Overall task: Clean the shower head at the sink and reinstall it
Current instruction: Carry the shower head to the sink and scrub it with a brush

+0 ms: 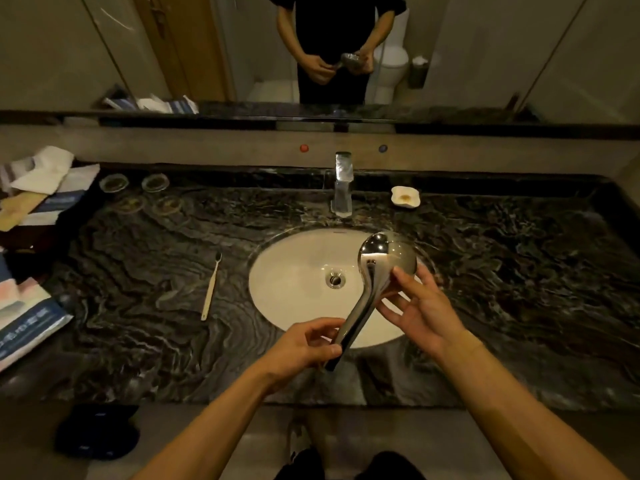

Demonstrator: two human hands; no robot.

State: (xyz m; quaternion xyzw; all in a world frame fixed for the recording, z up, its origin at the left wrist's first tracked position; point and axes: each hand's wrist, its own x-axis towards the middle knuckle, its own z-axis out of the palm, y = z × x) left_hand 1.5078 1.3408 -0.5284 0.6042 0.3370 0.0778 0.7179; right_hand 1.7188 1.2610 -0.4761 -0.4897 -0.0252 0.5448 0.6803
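A chrome shower head [375, 261] is held over the right half of the white oval sink [294, 268], its round head up and its back side toward me. My left hand [304, 344] grips the lower end of the handle with curled fingers and thumb. My right hand [419, 303] supports the neck and the underside of the round head with spread, nearly straight fingers. A toothbrush [211, 289] with a pale handle lies on the dark marble counter, left of the sink. The chrome faucet [343, 185] stands behind the basin, with no water running.
A white soap dish [405, 196] sits right of the faucet. Two glass coasters [135, 183] and folded towels and packets [41, 181] occupy the back left. A printed bag [27, 317] lies at the left edge. The mirror [104, 46] above reflects the person.
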